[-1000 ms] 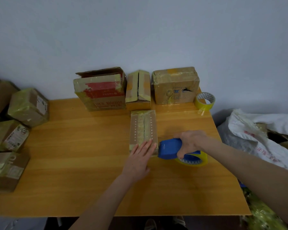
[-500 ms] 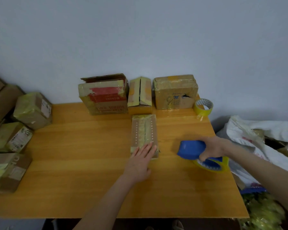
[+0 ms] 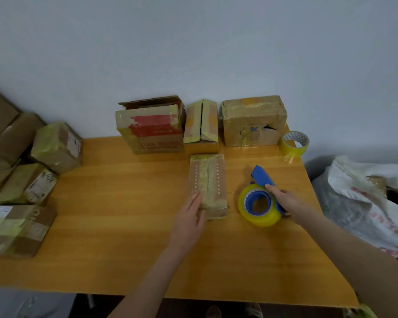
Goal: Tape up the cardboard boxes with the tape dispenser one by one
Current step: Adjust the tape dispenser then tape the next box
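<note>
My left hand (image 3: 190, 220) lies flat, fingers straight, on the near left part of the small brown cardboard box with rows of white dots (image 3: 208, 182). It only presses down and grips nothing. If I drag tape across this light box, I think it could slide or twist on the orange wooden table (image 3: 124, 226), and the strip would go on crooked. Those fingers also lie close to the middle seam, where fresh tape could catch them.

My right hand (image 3: 287, 200) is curled round the handle of the blue tape dispenser with its yellow roll (image 3: 259, 196), just right of the box and apart from it. The dispenser is turned so the roll's open side faces up. The cutting end does not point at the box, so a hasty swing could let loose tape fold onto itself. Whether it rests on the table or hangs just above it, I cannot tell.

The box lies lengthwise in the middle of the table, just in front of the narrow taped carton (image 3: 201, 125). Yellowish tape runs along its top seam, wrinkled in places. Its near end looks bare brown and a little crushed.
</note>
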The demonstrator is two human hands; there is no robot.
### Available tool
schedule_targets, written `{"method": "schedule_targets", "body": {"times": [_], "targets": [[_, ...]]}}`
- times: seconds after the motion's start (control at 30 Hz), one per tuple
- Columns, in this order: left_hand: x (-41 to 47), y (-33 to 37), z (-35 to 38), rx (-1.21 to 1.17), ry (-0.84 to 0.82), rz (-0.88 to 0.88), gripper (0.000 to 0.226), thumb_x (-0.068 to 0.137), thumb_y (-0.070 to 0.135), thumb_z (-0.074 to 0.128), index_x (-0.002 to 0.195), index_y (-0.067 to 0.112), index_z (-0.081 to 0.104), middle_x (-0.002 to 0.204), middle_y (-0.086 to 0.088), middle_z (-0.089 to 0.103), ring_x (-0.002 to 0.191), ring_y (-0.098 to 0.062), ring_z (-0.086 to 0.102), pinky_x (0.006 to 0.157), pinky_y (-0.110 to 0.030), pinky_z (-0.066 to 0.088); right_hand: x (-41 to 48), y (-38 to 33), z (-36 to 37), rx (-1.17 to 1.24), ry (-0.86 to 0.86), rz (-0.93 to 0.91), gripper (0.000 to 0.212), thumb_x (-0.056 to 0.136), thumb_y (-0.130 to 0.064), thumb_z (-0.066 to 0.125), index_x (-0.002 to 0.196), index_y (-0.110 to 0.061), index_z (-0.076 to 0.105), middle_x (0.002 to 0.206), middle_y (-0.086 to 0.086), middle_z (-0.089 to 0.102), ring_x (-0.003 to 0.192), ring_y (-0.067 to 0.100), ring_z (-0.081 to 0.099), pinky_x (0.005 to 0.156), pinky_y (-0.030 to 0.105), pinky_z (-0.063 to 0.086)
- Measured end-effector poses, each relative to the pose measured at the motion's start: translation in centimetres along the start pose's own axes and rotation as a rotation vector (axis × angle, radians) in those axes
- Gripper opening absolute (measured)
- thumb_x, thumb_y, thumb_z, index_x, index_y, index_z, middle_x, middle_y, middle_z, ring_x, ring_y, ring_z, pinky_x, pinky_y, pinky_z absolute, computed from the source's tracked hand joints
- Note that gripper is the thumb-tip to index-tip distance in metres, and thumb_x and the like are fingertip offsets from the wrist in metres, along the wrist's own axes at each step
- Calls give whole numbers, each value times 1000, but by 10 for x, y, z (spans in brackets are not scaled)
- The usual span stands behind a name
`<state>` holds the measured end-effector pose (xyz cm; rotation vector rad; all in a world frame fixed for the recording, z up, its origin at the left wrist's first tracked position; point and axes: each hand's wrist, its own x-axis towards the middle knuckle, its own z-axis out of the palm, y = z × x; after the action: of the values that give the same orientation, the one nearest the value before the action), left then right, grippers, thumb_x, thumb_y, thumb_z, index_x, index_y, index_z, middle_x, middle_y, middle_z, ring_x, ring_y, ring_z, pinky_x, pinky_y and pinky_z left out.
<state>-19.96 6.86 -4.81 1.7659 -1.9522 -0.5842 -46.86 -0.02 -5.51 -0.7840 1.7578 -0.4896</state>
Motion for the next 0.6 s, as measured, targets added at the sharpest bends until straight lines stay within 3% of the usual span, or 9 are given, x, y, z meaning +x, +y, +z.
{"method": "schedule_targets", "body": {"times": [0.07,0.13,0.23,0.3,0.37,0.5,0.6], "targets": [[-3,-6,-7,-57,88,-166,52,102,19,44,151,19,28,154,5,30,143,-11,23,112,-20,21,-6,-7,1,-428,128,-189,39,95,-51,52,103,-13,52,91,10,59,70,21,53,62,37,43],[-2,-8,-11,-103,108,-305,53,103,21,42,152,14,23,156,-2,27,145,-17,22,114,-25,20,-21,-17,16,-632,208,-374,48,99,-45,47,135,-13,45,113,10,60,80,22,58,61,36,45],[12,-2,-3,-165,37,-414,59,103,27,42,153,9,17,151,-7,39,135,-23,40,107,-33,35,-49,-26,70,-626,34,-495,57,102,-37,44,151,-13,26,94,6,62,74,18,60,58,29,44],[24,1,7,-155,-17,-441,62,101,30,45,152,7,17,136,-9,54,112,-22,57,87,-32,49,-58,-24,108,-600,-48,-473,64,102,-37,42,153,-10,15,100,7,65,79,21,63,57,28,44],[32,0,13,-136,-42,-474,63,98,31,51,149,5,24,125,-10,60,102,-23,61,76,-30,49,-57,-24,129,-613,21,-407,69,103,-37,39,155,-9,4,115,12,64,88,26,65,60,33,44],[38,-6,20,-113,-29,-491,53,91,33,63,131,4,43,114,-11,63,103,-29,62,74,-32,47,-52,-26,136,-650,117,-314,55,101,-38,44,144,-9,25,108,14,65,94,32,63,62,35,42],[41,-12,20,-164,-8,-518,42,92,26,61,127,5,51,112,-11,66,102,-29,62,79,-33,49,-47,-26,137,-600,140,-279,48,98,-39,51,132,-8,39,109,15,65,100,35,62,70,37,46]]}}
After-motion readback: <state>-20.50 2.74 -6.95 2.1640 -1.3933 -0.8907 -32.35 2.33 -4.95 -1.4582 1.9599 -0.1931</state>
